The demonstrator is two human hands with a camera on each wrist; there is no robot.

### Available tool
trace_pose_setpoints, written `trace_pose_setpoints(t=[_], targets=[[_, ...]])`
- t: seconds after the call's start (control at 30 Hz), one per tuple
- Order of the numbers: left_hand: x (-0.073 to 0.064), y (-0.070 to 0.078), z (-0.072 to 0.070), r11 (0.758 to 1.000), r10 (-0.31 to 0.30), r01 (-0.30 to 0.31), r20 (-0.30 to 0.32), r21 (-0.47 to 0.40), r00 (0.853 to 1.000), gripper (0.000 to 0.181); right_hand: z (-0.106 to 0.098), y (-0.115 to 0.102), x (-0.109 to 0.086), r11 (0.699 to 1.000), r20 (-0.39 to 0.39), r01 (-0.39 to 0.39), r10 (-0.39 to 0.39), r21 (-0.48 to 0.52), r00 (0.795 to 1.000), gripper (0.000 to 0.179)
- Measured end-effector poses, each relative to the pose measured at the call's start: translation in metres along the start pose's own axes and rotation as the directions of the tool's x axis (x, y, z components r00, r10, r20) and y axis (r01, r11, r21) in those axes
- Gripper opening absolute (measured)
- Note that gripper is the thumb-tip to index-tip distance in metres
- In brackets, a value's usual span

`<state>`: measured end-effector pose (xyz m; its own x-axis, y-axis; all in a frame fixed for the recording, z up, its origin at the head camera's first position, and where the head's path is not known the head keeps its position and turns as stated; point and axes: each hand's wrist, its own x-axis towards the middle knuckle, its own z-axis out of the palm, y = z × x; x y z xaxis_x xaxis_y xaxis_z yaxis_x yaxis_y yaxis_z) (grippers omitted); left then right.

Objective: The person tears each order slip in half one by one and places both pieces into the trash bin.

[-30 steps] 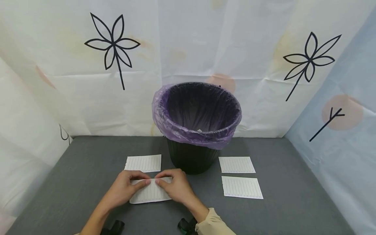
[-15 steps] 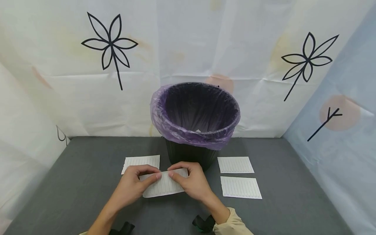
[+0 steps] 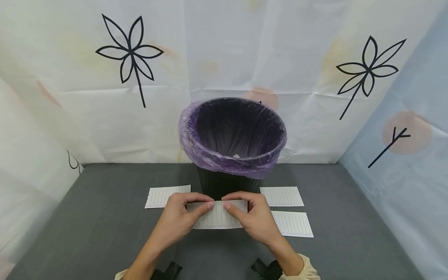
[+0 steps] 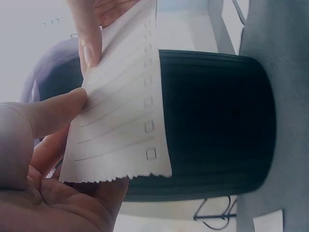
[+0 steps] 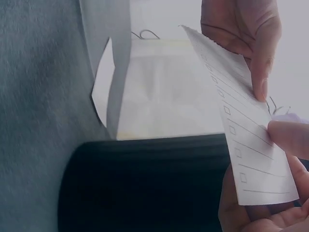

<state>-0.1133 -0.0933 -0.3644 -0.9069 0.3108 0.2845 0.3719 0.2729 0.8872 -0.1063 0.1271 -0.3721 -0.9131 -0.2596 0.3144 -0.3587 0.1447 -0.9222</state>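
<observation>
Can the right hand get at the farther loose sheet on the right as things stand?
Probably not while it's busy: the right hand pinches the held sheet. Once free, likely yes; the farther right sheet appears close by, with nothing seen lying on it.

This looks to me like a small screened-off booth [image 3: 28,163], in what building I can't tell. A creased pale backdrop [image 3: 227,46] with black-outlined flowers [image 3: 131,51] stands behind the grey tabletop [image 3: 105,221], and side sheets [image 3: 402,202] close it in.

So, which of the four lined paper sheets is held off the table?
The lined sheet pinched by the left hand and right hand, in front of the wastebasket; the other three sheets lie on the table.
</observation>
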Motion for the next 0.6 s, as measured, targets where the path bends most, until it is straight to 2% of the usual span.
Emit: trace_pose_setpoints(t=[0.27,0.6], targets=[[0.006,0.007,0.012,0.998,-0.004,0.003,-0.012,-0.057,1.0,0.009,-0.015,-0.002,-0.003,0.998,-0.046,0.017,-0.02,-0.061,0.999,0.012],[0.002,0.005,0.021,0.993,-0.004,-0.002,-0.056,-0.116,0.998,0.01,-0.014,-0.001,-0.002,0.997,-0.032,0.028,-0.03,-0.066,0.999,0.01]])
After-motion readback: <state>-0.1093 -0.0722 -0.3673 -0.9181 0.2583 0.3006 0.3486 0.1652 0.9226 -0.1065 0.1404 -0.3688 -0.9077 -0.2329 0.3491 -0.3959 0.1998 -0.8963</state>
